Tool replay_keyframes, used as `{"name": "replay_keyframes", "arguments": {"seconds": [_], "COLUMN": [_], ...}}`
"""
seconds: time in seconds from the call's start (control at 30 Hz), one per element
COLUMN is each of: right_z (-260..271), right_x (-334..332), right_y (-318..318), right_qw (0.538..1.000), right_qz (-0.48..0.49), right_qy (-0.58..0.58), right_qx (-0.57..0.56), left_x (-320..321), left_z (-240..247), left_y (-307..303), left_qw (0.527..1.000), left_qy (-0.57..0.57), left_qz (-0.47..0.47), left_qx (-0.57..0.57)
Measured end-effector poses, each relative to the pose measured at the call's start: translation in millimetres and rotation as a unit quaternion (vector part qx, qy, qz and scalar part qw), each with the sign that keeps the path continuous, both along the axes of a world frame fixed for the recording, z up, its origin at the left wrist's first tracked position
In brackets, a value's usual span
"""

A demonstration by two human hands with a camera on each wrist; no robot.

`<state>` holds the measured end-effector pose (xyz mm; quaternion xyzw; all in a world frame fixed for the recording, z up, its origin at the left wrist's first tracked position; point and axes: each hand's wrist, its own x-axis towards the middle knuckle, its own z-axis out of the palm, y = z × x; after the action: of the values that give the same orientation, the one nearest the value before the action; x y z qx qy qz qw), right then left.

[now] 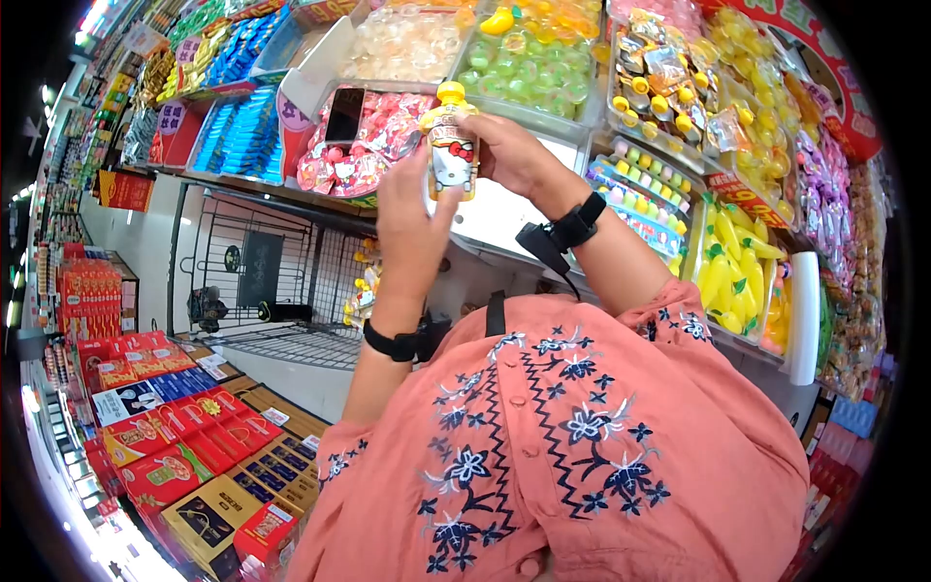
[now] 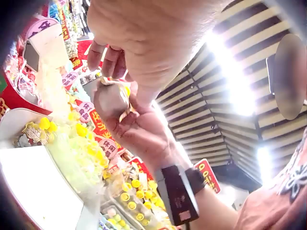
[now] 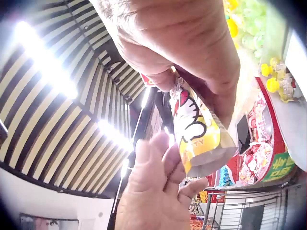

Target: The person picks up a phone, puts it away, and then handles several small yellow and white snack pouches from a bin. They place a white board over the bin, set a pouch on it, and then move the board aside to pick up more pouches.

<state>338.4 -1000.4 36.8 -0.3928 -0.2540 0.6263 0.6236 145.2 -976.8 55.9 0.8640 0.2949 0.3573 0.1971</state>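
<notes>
The pouch (image 1: pixel 452 160), yellow-capped with a cat figure, is held up in the air by the right hand (image 1: pixel 511 158), whose thumb and fingers close round its upper part. In the head view its back is hidden, as are some of the fingers behind it; the right wrist view hides the cap behind the hand. The small print is too fine to read. The left hand (image 1: pixel 414 194) is loosely spread beside the pouch's lower end, thumb near its bottom edge; whether it touches is hard to tell.

Beyond, the pouch covers the right edge of a bin of pink packets (image 1: pixel 373 160); a phone (image 1: pixel 345 115) lies towards that bin's far left corner. The left forearm hides the right side of a wire cart (image 1: pixel 257 270), partly covering the yellow-topped items (image 1: pixel 361 291) there. Glare washes out the ceiling lamps (image 3: pixel 45 60).
</notes>
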Motion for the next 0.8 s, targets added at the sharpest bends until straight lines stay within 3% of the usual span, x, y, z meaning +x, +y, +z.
{"name": "replay_keyframes", "arguments": {"seconds": [0.03, 0.1, 0.17, 0.27, 0.43, 0.53, 0.6, 0.7, 0.8], "right_z": [-0.9, -0.9, 1.0, 0.7, 3.0, 9.1, 0.0, 4.1, 4.1], "right_x": [3.1, 6.7, 5.7, -2.5, -6.6, -3.4, -0.3, -2.2, -8.8], "right_y": [-0.8, -2.9, -1.7, 2.9, 0.3, -3.5, -3.1, -6.9, -6.9], "right_qw": [0.999, 0.997, 0.995, 0.991, 0.99, 0.999, 0.999, 0.998, 0.996], "right_qz": [0.006, 0.022, 0.027, 0.015, 0.003, -0.012, -0.009, -0.001, 0.017], "right_qy": [0.037, 0.052, 0.069, 0.104, 0.11, -0.025, -0.045, -0.065, -0.087], "right_qx": [0.014, 0.043, 0.065, 0.08, 0.09, 0.024, 0.013, 0.001, -0.013], "left_x": [-3.3, -7.6, -12.7, -4.4, 0.9, -0.8, -2.0, -6.5, -5.0], "left_z": [-1.2, -7.5, -18.3, -13.6, -17.9, -21.8, -30.2, -15.5, -1.4], "left_y": [3.7, 19.4, 25.5, 13.2, 5.6, 5.3, 9.9, 26.6, 38.9], "left_qw": [0.999, 0.947, 0.821, 0.764, 0.788, 0.819, 0.842, 0.837, 0.877], "left_qy": [-0.016, -0.135, -0.164, -0.14, -0.158, -0.15, -0.137, -0.183, -0.174], "left_qz": [0.017, -0.009, -0.059, -0.115, -0.111, -0.105, -0.118, -0.07, -0.043], "left_qx": [-0.036, -0.293, -0.544, -0.62, -0.584, -0.544, -0.509, -0.51, -0.445]}}
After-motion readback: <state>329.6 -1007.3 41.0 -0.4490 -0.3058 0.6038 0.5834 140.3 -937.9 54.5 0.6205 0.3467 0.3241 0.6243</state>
